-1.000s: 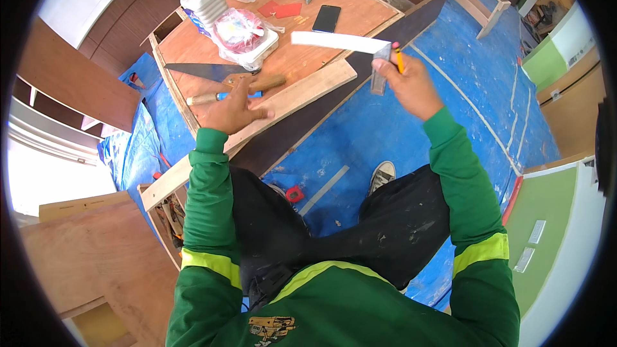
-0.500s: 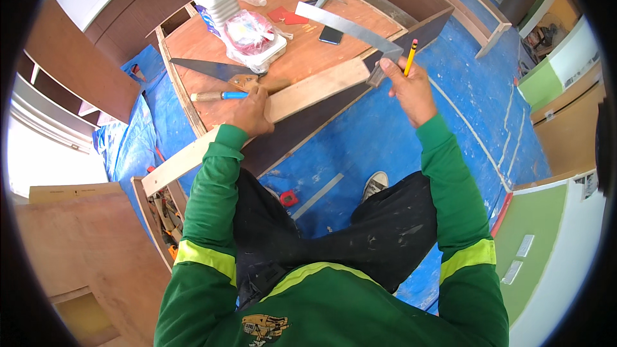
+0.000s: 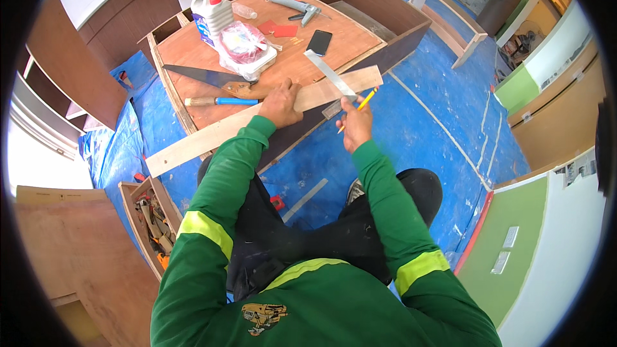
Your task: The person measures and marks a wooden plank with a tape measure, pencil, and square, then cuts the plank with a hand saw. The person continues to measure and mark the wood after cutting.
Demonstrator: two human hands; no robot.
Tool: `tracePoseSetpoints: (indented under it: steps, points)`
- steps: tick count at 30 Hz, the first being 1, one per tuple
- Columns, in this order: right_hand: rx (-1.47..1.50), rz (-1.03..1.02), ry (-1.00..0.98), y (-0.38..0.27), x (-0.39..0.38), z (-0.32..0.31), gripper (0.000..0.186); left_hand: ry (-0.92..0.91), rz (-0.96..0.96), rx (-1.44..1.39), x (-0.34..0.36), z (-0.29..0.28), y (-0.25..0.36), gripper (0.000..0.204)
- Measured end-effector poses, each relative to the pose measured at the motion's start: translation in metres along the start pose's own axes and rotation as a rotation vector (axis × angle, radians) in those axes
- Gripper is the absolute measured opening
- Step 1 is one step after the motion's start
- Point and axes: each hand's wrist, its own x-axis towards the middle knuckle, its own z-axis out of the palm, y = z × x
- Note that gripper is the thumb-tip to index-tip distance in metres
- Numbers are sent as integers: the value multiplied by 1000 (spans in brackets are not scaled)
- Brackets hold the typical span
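A long pale wooden board (image 3: 315,95) lies slantwise over the near edge of the brown plywood panel (image 3: 186,51). My left hand (image 3: 281,104) is closed over the board near its middle. Across the board's right part rests the metal blade of a try square (image 3: 330,74), its stock against the near edge. My right hand (image 3: 357,125) holds the square where blade and stock meet, with a yellow pencil (image 3: 366,98) between the fingers, point downward. Beyond my left hand are a handsaw (image 3: 202,76) and a wooden-handled tool with a blue shaft (image 3: 234,101).
A white jug (image 3: 211,16), a plastic-wrapped bundle (image 3: 243,45), a caulking gun (image 3: 289,4) and a phone (image 3: 319,42) sit on the panel. A wooden toolbox (image 3: 134,209) stands at lower left. Blue sheeting (image 3: 424,135) covers the floor; a wooden frame (image 3: 443,22) stands far right.
The try square has come down from the board's right end onto its face, further left. My right hand moved left and nearer; my left hand slid right along the board.
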Motion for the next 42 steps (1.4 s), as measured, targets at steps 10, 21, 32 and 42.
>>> tracePoseSetpoints:
  steps: [10, 21, 32, 42]
  points:
    - [38, 46, 74, 50, 13, -15, 23, -144, -49, 146, 3, 5, 4, 86]
    - [-149, 121, 14, 81, 6, 4, 26, -311, -173, -89, -4, -16, 26, 112]
    - [-96, 163, -59, 79, 14, 32, 26, -202, 17, 59, -9, 4, 11, 83]
    - [-221, 87, -30, 92, 19, 40, 30, -105, 87, 96, -16, 3, 10, 71]
